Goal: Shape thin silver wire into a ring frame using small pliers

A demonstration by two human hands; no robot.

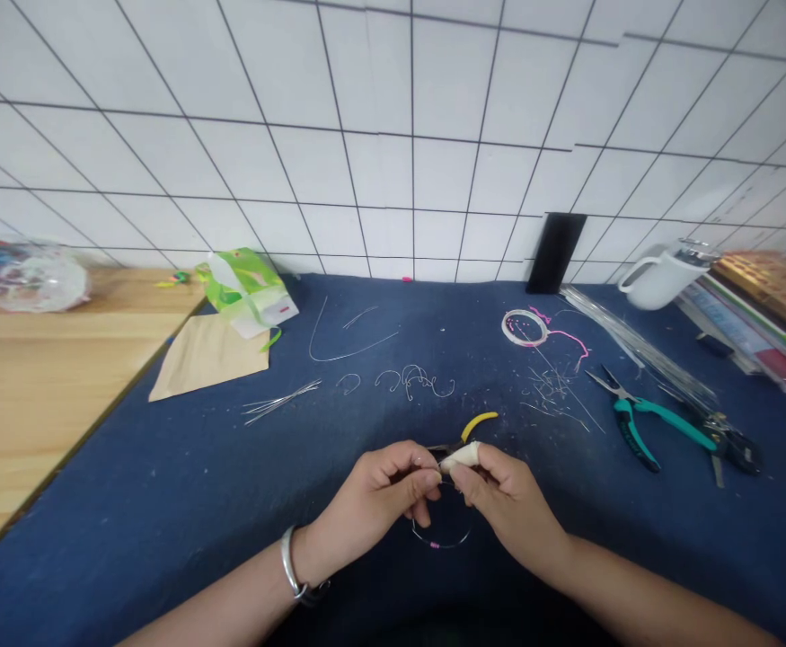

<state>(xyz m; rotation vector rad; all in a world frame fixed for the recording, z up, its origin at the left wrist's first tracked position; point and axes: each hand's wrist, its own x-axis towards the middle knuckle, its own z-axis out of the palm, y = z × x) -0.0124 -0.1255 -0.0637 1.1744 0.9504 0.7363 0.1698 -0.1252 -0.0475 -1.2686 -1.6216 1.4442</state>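
Note:
My left hand (pixel 393 490) and my right hand (pixel 500 494) meet low in the middle of the view, both with pinched fingers. Between them is a thin wire loop (pixel 465 536) that hangs down toward me, with a few small pink beads (pixel 434 545) at its bottom. The fingertips hide where the wire's ends meet. A pale wrap covers a finger of my right hand. Just behind my fingers lie yellow-handled pliers (pixel 479 424), partly hidden by the hands. Curled wire pieces (pixel 414 382) lie farther back on the blue cloth.
Teal-handled pliers (pixel 639 418) and wire scraps (pixel 551 393) lie to the right, below a round dish of pink beads (pixel 525 328). Straight wires (pixel 281 402), a paper envelope (pixel 210 359) and a green bag (pixel 248 288) are left. A white mug (pixel 662 279) stands back right.

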